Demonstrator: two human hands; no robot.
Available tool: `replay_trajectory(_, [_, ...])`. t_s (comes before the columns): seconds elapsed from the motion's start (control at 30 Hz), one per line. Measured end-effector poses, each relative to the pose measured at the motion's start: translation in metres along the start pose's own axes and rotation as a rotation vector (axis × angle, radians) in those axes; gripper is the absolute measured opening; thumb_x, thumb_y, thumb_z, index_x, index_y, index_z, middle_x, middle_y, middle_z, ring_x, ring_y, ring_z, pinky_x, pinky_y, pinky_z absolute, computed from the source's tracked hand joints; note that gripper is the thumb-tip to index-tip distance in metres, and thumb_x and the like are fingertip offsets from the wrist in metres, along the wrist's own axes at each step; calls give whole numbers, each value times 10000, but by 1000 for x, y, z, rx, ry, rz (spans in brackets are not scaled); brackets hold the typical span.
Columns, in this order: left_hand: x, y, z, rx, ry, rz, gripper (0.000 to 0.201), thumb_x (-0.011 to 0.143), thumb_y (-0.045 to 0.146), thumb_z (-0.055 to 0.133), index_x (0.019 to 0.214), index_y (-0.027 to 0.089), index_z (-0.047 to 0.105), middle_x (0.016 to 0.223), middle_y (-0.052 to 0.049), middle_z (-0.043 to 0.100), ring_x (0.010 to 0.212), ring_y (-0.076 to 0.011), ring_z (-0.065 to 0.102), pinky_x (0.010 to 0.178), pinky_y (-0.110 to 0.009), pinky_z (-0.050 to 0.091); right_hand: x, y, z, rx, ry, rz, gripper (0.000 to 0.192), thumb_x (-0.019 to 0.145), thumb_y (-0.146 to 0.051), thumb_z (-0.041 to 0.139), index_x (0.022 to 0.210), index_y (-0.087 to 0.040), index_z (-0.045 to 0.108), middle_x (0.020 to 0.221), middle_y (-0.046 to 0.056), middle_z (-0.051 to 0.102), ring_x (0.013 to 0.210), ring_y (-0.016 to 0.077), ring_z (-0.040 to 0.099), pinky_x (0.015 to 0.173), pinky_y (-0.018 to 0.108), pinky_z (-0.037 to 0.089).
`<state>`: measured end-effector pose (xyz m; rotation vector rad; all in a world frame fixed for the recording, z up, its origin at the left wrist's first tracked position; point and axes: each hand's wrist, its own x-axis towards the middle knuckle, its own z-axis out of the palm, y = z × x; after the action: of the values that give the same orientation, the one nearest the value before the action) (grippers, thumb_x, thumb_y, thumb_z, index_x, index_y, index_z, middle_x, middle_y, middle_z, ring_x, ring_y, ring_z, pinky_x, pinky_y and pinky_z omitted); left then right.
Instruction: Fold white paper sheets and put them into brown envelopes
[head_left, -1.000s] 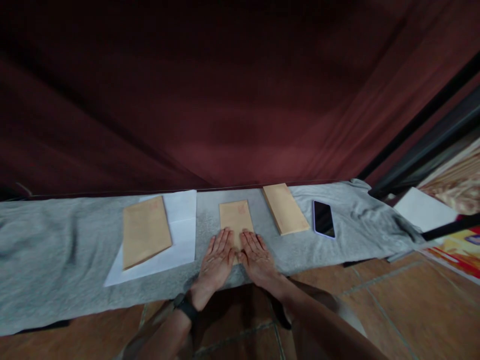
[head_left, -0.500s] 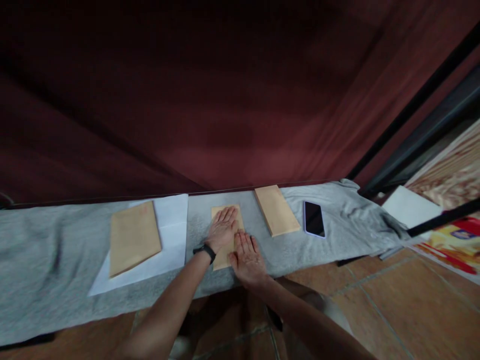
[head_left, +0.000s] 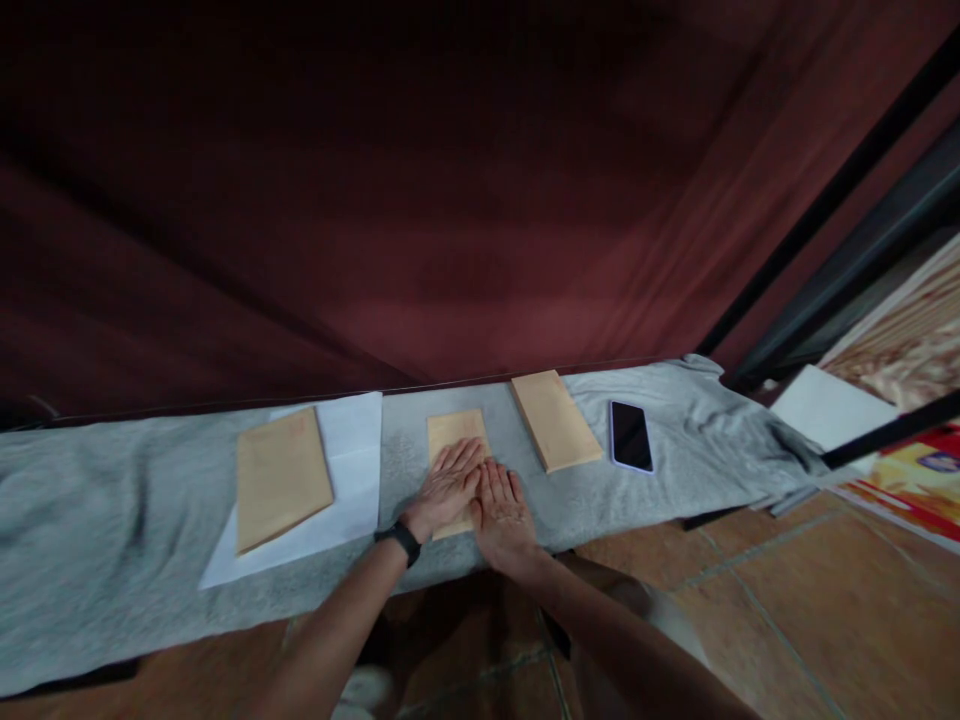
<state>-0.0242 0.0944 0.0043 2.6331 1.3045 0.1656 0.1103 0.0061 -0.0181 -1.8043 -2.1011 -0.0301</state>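
Writing: a faint reddish mark near the upper right corner of the left-hand brown packet [head_left: 283, 478]; faint marks also on the thick brown stack [head_left: 556, 420]. Neither is legible. A red-and-yellow printed sheet [head_left: 919, 475], cut off by the right picture edge, bears a blue oval emblem; its lettering is too small to read. The phone [head_left: 631, 437] has a dark screen and a pale purple border.

Work position: the middle brown envelope [head_left: 456, 425] lies flat on the grey cloth surface [head_left: 82, 540], reaching from partway below the far edge to close to the near edge. The left hand [head_left: 452, 483] is pressed flat across it, fingers extended, grasping nothing. The right hand [head_left: 505, 512] lies flat along the envelope's right side, fingers straight and together, likewise without a grasp. Between them they cover much of its middle and right side; any print there is hidden. Whether the fingertips touch or overlap, cannot tell.

Along the surface: left-hand packet on white paper [head_left: 356, 465], largely covered; thick stack near the far edge; phone farther right, toward the bunched right end. The left end is out of frame.
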Motion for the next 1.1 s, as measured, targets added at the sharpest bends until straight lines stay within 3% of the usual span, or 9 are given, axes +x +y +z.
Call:
replay_trajectory(0.2, [-65, 28, 13, -76, 50, -41, 545, 1044, 365, 266, 1556, 199, 351, 1613, -82, 384, 1516, -198, 290, 1248, -470, 221, -1, 3, -2, 9, -11, -24, 564, 1011, -269, 403, 1540, -73, 381, 1599, 148, 361, 1488, 283, 342, 1215, 472, 277])
replay_trajectory(0.33, [-90, 35, 24, -253, 263, -234, 542, 1016, 375, 367, 1496, 134, 438, 1625, -149, 346, 1512, -246, 303, 1224, -475, 304, 0, 2, -6, 10, -18, -2, 565, 1031, -297, 363, 1540, -53, 370, 1599, 157, 357, 1483, 279, 351, 1214, 466, 271])
replay_trajectory(0.43, [-91, 30, 26, -442, 398, -394, 564, 952, 340, 491, 1476, 134, 445, 1626, -178, 326, 1483, -275, 363, 1189, -460, 374, 2, 1, -10, 4, -30, 3, 565, 1031, -299, 367, 1539, -51, 372, 1592, 153, 374, 1481, 275, 352, 1217, 461, 260])
replay_trajectory(0.5, [-88, 27, 25, -540, 429, -451, 604, 885, 306, 579, 1458, 154, 459, 1569, -175, 417, 1435, -292, 434, 1170, -471, 399, 2, 1, -11, -8, -24, -9, 567, 1026, -287, 373, 1540, -48, 368, 1591, 156, 375, 1484, 279, 346, 1216, 466, 259])
replay_trajectory(0.6, [-82, 26, 21, -630, 434, -499, 719, 780, 258, 665, 1456, 150, 443, 1441, -176, 534, 1345, -332, 508, 1097, -516, 460, 1, 2, -11, -21, -1, -29, 568, 1019, -279, 385, 1541, -56, 371, 1593, 156, 371, 1483, 286, 346, 1210, 474, 268])
replay_trajectory(0.77, [-73, 26, 13, -662, 395, -597, 917, 686, 215, 703, 1517, 115, 330, 1285, -184, 590, 1203, -381, 568, 998, -551, 481, 2, 2, -10, -34, 11, -21, 565, 1013, -270, 400, 1534, -51, 384, 1582, 156, 396, 1466, 287, 376, 1210, 467, 268])
replay_trajectory(0.9, [-69, 22, 1, -804, 383, -664, 1029, 673, 228, 732, 1569, 113, 238, 979, -81, 646, 852, -274, 655, 753, -420, 531, 3, 3, -8, -21, 19, -27, 569, 1012, -280, 402, 1540, -68, 380, 1580, 153, 403, 1461, 284, 383, 1209, 467, 268])
replay_trajectory(1.0, [-69, 21, -8, -990, 365, -661, 1131, 674, 240, 754, 1601, 131, 117, 723, 42, 587, 594, -180, 587, 560, -309, 448, 4, 3, -8, -16, 32, -27, 566, 1012, -285, 405, 1540, -82, 385, 1571, 154, 421, 1451, 289, 398, 1204, 476, 272])
replay_trajectory(1.1, [-70, 23, -14, -1162, 337, -672, 1258, 624, 238, 793, 1603, 125, 13, 590, 108, 529, 499, -150, 528, 489, -261, 383, 5, 1, -9, -17, 30, -20, 545, 1023, -293, 398, 1523, -77, 415, 1564, 156, 433, 1448, 295, 400, 1201, 471, 274])
